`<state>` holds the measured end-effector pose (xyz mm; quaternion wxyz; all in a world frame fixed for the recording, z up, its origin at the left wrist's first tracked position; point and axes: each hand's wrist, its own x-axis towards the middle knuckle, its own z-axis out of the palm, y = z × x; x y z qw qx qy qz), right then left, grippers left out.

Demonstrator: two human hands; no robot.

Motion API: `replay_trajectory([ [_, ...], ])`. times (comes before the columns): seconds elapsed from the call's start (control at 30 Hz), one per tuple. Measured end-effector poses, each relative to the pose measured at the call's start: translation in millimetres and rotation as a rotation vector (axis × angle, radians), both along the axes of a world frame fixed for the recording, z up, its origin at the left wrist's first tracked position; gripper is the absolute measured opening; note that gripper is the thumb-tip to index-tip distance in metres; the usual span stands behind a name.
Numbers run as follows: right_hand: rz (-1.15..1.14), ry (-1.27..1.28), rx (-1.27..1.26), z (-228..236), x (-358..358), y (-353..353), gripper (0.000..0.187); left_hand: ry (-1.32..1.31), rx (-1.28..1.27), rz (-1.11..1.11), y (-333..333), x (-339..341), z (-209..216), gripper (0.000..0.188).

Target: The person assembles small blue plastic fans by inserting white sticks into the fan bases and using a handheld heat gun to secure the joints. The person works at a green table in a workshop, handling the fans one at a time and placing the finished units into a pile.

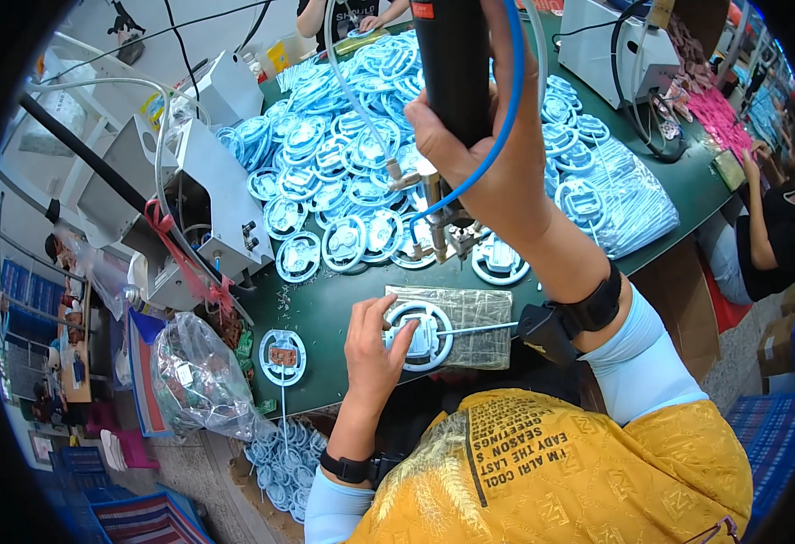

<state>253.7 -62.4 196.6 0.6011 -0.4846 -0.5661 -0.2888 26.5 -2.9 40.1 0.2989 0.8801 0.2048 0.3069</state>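
My left hand (375, 349) presses a light-blue plastic ring part (426, 337) onto a tape-wrapped pad (479, 317), its thumb lying over the ring's left side. A thin white wire or rod (493, 326) runs right from the part. Above and beyond it, my right hand (493, 168) is wrapped round a black cylindrical screwdriver (452, 68) that hangs upright. A blue hose (504, 109) curves down to the metal fittings at the screwdriver's lower end, which stay apart from the part. At the table's left edge lies another ring part (282, 357) with a brown board in its middle.
Many similar ring parts (343, 154) are heaped on the green table (325, 308). Grey machines (207, 199) flank the heap, with a clear plastic bag (203, 372) at lower left. More parts (284, 471) lie below the table edge. Other people (778, 208) sit at the far side and right.
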Motion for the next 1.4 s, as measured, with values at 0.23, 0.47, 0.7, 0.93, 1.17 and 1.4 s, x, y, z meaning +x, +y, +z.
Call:
replay_trajectory([
  [0.23, 0.089, -0.058, 0.064, -9, 16, 9, 0.085, 0.081, -0.073, 0.034, -9, -24, -26, 0.041],
  [0.47, 0.24, 0.34, 0.049, 2, -7, -1, 0.071, 0.088, 0.058, 0.023, -15, -32, -40, 0.049],
  [0.7, 0.373, 0.582, -0.34, -10, -19, -7, 0.036, 0.209, 0.13, -0.019, -18, -29, -35, 0.077],
  [0.93, 0.516, 0.65, -0.26, -19, -45, 19, 0.044, 0.305, 0.195, -0.08, -10, -24, -27, 0.091],
  [1.17, 0.505, 0.671, -0.271, -24, -52, 32, 0.043, 0.379, 0.146, -0.139, -2, -18, -15, 0.094],
  [1.4, 0.431, 0.667, -0.296, -26, -52, 37, 0.039, 0.406, 0.13, -0.15, -1, -14, -10, 0.089],
])
